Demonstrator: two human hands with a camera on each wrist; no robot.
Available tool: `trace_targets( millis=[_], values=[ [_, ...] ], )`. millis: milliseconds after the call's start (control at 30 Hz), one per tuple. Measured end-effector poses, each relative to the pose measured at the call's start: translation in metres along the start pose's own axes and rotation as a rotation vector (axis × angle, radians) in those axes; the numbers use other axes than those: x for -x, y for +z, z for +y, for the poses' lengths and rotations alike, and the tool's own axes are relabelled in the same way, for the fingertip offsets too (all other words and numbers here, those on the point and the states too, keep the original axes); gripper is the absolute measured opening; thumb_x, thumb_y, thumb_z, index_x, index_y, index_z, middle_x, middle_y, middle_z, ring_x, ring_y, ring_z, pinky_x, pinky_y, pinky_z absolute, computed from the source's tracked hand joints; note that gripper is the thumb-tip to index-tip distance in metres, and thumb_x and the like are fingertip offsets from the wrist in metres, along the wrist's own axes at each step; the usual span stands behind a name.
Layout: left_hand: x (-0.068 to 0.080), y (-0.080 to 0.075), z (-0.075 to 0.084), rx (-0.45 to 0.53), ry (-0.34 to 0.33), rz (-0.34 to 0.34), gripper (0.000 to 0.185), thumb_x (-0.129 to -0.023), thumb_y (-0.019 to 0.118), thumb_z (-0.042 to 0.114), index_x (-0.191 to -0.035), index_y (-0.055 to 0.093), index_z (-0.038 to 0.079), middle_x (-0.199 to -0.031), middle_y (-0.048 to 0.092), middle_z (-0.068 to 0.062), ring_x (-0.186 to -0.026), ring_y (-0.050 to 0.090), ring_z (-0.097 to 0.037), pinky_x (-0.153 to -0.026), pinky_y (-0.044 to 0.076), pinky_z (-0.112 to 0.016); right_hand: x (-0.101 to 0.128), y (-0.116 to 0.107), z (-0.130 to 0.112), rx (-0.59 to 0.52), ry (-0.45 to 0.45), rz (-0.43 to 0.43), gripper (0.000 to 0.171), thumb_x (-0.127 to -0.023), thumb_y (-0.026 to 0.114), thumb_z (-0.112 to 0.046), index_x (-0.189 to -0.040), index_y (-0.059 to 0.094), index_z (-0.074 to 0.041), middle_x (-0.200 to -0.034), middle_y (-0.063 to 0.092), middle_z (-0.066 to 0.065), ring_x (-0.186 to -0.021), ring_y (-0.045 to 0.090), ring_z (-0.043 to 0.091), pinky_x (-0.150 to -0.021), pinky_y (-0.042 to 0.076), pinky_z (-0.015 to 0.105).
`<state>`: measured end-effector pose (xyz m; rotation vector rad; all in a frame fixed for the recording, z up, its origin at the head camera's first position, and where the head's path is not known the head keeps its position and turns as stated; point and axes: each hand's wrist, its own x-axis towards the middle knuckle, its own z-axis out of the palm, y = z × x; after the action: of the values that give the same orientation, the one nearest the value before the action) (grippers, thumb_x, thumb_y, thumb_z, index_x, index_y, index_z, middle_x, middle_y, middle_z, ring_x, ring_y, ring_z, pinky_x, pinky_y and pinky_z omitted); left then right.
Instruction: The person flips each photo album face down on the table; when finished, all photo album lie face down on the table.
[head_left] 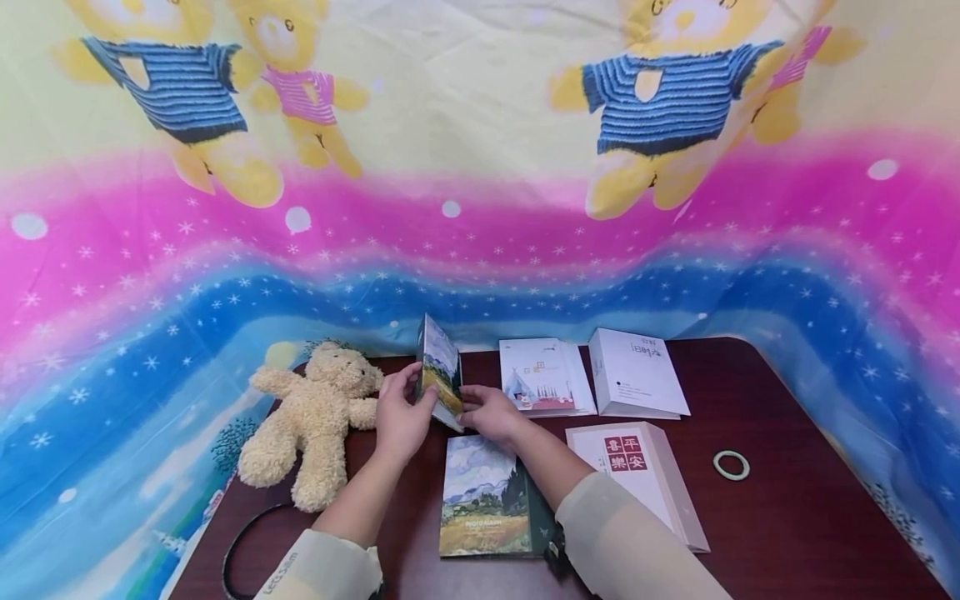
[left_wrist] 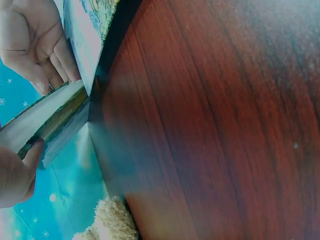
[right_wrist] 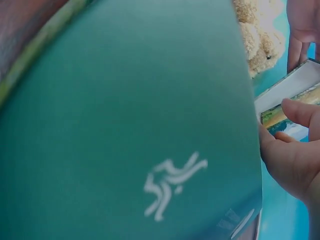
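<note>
Both hands hold a small photo album (head_left: 441, 372) upright near the back edge of the table (head_left: 787, 517), the left hand (head_left: 400, 414) and right hand (head_left: 491, 414) with fingers curled round its sides, so I think careful lifting comes next.

At ten o'clock the left hand (left_wrist: 15, 177) and the right hand (left_wrist: 35, 45) hold an upright album (left_wrist: 75, 107) on the red-brown worktop (left_wrist: 210, 130), with a plush bear (left_wrist: 112, 222) at seven o'clock.
</note>
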<state>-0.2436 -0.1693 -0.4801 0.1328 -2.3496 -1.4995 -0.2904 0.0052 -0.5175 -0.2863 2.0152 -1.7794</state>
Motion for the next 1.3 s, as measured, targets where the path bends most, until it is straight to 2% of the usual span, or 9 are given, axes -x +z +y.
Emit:
trace_targets(
  millis=[367, 533, 833, 1067, 1300],
  values=[
    [0.001, -0.001, 0.011, -0.112, 0.047, -0.014, 0.046, -0.095, 0.075, 0.025, -0.139, 0.066, 0.016, -0.128, 0.056, -0.005, -0.112, 0.06, -0.023, -0.085, 0.052, -0.038, 0.0, 0.006, -0.001, -0.003, -0.021, -0.024, 0.066, -0.093, 0.068, 0.003, -0.155, 0.045, 0.0, -0.156, 0.046, 0.021, -0.138, 0.051, 0.038, -0.103, 0.052, 0.043],
    [0.003, -0.002, 0.018, -0.164, 0.068, -0.02, 0.045, -0.095, 0.075, 0.027, -0.138, 0.067, 0.019, -0.13, 0.056, -0.005, -0.098, 0.062, -0.024, -0.077, 0.052, -0.039, 0.0, 0.009, -0.001, 0.008, -0.028, -0.031, 0.067, -0.092, 0.07, -0.001, -0.154, 0.045, -0.001, -0.156, 0.047, 0.02, -0.134, 0.055, 0.038, -0.101, 0.054, 0.043],
    [0.003, -0.003, 0.022, -0.222, 0.073, -0.04, 0.047, -0.095, 0.075, 0.028, -0.14, 0.066, 0.02, -0.133, 0.055, -0.005, -0.095, 0.064, -0.024, -0.08, 0.053, -0.042, 0.0, 0.009, -0.002, 0.042, -0.037, -0.05, 0.064, -0.093, 0.071, -0.003, -0.153, 0.048, -0.002, -0.149, 0.054, 0.021, -0.137, 0.051, 0.037, -0.101, 0.053, 0.043],
    [0.003, -0.001, 0.023, -0.239, 0.048, -0.06, 0.047, -0.095, 0.075, 0.03, -0.14, 0.065, 0.023, -0.132, 0.054, -0.003, -0.106, 0.064, -0.025, -0.085, 0.055, -0.044, -0.002, -0.003, -0.01, 0.021, -0.032, -0.107, 0.064, -0.098, 0.065, -0.004, -0.157, 0.041, -0.003, -0.152, 0.051, 0.02, -0.138, 0.051, 0.036, -0.105, 0.051, 0.044],
    [0.003, 0.001, 0.022, -0.243, 0.065, -0.047, 0.047, -0.093, 0.077, 0.03, -0.138, 0.067, 0.022, -0.13, 0.056, -0.003, -0.108, 0.065, -0.027, -0.087, 0.056, -0.045, -0.005, -0.014, -0.02, -0.007, -0.041, -0.061, 0.061, -0.104, 0.062, -0.011, -0.159, 0.038, -0.005, -0.154, 0.05, 0.018, -0.135, 0.055, 0.034, -0.103, 0.053, 0.043]
  ],
)
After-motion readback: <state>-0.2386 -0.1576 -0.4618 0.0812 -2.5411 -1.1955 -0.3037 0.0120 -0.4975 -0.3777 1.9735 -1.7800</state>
